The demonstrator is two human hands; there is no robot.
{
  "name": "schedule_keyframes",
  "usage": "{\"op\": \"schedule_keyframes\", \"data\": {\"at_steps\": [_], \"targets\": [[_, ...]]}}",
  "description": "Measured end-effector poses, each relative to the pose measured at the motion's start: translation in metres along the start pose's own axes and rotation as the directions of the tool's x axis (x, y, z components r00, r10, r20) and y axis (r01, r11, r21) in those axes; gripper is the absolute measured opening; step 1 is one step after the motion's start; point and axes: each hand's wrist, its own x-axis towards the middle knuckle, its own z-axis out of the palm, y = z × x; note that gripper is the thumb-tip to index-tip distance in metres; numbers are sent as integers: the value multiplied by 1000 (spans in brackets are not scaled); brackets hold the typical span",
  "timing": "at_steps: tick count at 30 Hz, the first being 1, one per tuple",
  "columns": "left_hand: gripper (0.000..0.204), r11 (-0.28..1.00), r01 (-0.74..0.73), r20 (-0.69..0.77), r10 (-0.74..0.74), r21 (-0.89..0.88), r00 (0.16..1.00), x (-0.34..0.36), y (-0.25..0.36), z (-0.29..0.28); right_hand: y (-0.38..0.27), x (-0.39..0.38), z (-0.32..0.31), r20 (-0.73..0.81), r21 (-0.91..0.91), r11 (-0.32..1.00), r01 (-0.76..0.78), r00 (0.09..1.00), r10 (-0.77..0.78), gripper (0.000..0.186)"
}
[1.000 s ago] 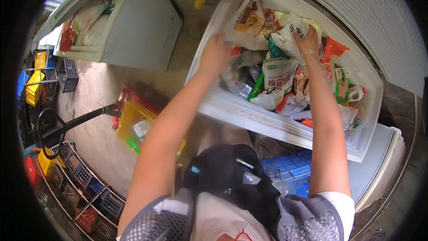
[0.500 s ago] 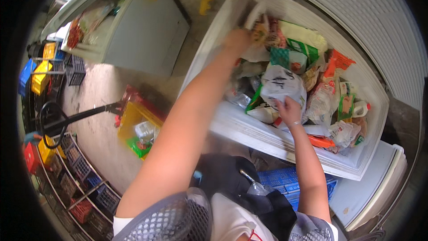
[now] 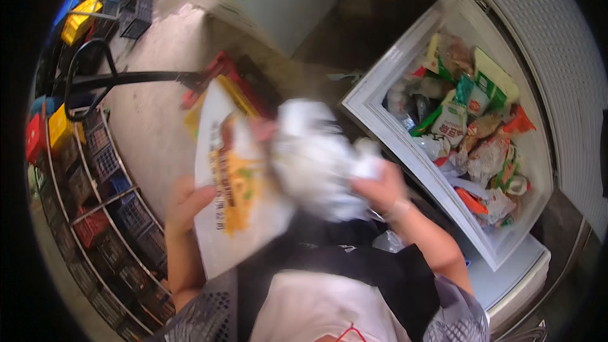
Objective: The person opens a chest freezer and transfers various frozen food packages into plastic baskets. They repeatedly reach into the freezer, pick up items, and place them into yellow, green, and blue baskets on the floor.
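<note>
My left hand [image 3: 191, 201] is closed on the edge of a large white food bag [image 3: 212, 240] with a yellow-orange food picture and dark print. Across from it, my right hand [image 3: 383, 187] grips the gathered end of a white plastic bag [image 3: 313, 164], which is bulging and smeared by motion. Both bags hang in front of my body, side by side; whether they touch I cannot tell. Behind the food bag, a yellow crate [image 3: 246, 98] is partly hidden. To the right stands the open chest freezer [image 3: 430, 174], holding several mixed frozen food packages [image 3: 484, 123].
A second chest freezer [image 3: 285, 9] stands at the far side. A black looped handle [image 3: 88, 79] on a long bar reaches toward a red crate [image 3: 218, 69]. Racks of stacked crates [image 3: 104, 152] line the left. The raised freezer lid [image 3: 557, 57] is at the far right.
Both hands have come out of the freezer and moved left and nearer. The left now holds the food bag; the right has lifted out the white plastic bag. My view has turned too.
</note>
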Motion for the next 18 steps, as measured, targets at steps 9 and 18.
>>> {"op": "schedule_keyframes", "data": {"at_steps": [9, 18], "targets": [[25, 397, -286, 308, 9, 872, 951, 135, -92, 37, 49, 83, -51, -12, -604, 667, 436, 832, -555, 22], [46, 191, -591, 616, -130, 784, 777, 360, -147, 425, 86, 76, -372, -143, -919, -310, -244, 938, -316, 34]]}}
